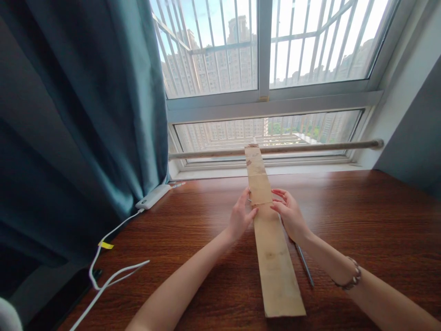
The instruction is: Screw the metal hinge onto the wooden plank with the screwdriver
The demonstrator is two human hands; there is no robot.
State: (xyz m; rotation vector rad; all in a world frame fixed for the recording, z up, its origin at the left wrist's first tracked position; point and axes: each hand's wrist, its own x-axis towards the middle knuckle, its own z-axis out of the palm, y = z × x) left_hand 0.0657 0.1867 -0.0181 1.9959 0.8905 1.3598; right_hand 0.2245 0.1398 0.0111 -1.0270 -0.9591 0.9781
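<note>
A long, narrow strip of tan cardboard (272, 248) lies lengthwise on the dark wooden table (361, 216), running from the near edge up towards the window. My left hand (239, 216) grips the strip's left edge about midway, thumb on top. My right hand (291, 214) pinches its right edge at the same height, fingers curled. A thin grey pen or rod (305, 265) lies on the table just under my right wrist, beside the strip.
A white power bank (153, 196) with a white cable (110, 271) sits at the table's left by the teal curtain (86, 115). A horizontal rail (310, 148) crosses before the barred window (262, 50). A dark phone (65, 296) lies at the lower left.
</note>
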